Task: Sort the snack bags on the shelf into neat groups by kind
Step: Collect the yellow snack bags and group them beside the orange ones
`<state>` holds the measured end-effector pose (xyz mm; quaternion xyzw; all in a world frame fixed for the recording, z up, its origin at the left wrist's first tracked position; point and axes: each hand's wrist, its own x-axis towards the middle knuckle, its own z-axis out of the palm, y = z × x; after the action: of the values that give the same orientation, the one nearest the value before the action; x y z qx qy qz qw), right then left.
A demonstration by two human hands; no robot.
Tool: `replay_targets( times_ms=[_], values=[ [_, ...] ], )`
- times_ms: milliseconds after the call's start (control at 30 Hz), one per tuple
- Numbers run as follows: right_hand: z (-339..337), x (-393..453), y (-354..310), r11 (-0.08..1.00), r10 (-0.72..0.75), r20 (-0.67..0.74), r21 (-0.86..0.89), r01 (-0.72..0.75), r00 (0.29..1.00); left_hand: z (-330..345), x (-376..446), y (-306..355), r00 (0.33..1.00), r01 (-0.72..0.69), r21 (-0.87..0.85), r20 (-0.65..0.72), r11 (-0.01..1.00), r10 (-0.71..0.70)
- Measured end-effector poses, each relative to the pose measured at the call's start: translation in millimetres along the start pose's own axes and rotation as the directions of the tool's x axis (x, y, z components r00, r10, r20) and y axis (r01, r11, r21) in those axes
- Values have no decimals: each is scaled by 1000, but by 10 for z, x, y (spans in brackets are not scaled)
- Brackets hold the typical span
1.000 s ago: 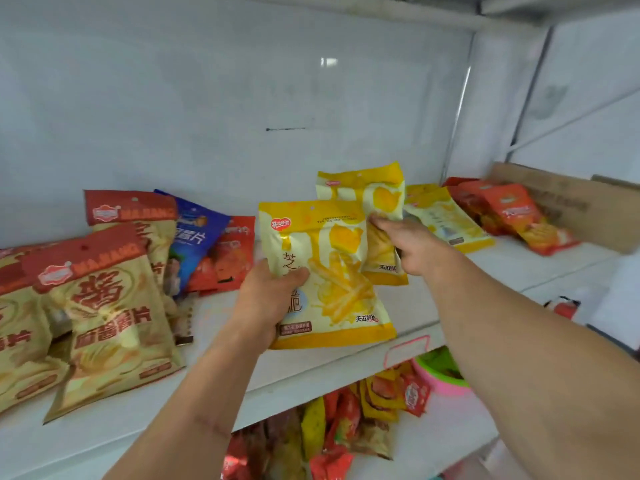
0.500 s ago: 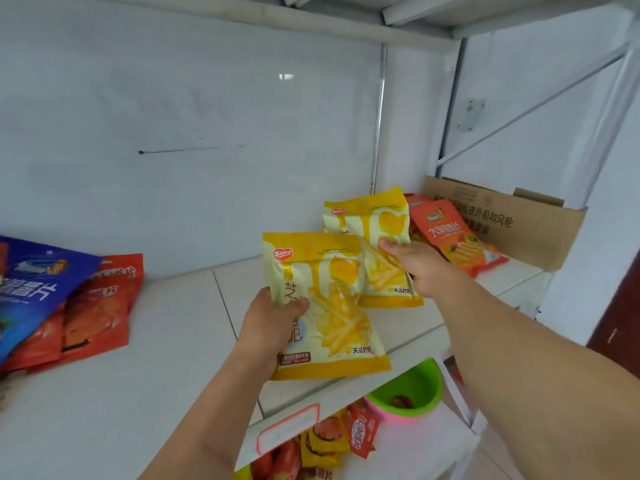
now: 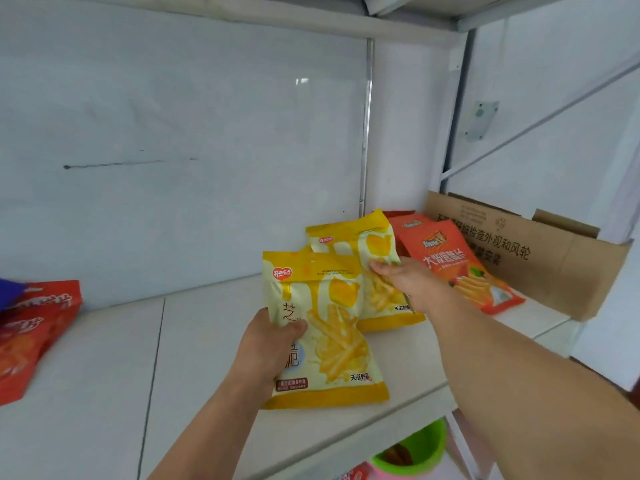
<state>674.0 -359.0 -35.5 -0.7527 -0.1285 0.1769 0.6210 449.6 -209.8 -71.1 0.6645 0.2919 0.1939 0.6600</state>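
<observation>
Two yellow bags were in my grip: my left hand (image 3: 266, 344) pinched the nearer bag (image 3: 332, 341) above the shelf (image 3: 194, 358), while my right hand (image 3: 407, 284) clasped the farther bag (image 3: 363, 251). Beyond lay an orange bag (image 3: 464, 268) beside a cardboard box (image 3: 554, 258).

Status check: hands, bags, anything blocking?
Left hand grips front yellow bag. Right hand grips rear yellow bag. Orange bags right; nothing blocking.

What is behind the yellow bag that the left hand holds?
Behind the front yellow bag in the left hand is a second yellow bag, held by the right hand. The front bag covers its lower left part; anything behind there cannot be seen.
</observation>
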Motion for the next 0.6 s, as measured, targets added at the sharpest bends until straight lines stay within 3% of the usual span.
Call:
replay_targets(
  times_ms=[200,433,600],
  values=[
    [-68,397,197,996,-90,97,1,90,991,527,-39,-101,990,50,11,-131,999,-48],
    [-188,377,182,994,0,186,111,-21,983,1079,-88,-25,940,31,106,-341,994,7],
    [-259,383,283,980,-185,338,-9,200,923,1324,13,34,914,41,198,-404,979,44]
  ],
)
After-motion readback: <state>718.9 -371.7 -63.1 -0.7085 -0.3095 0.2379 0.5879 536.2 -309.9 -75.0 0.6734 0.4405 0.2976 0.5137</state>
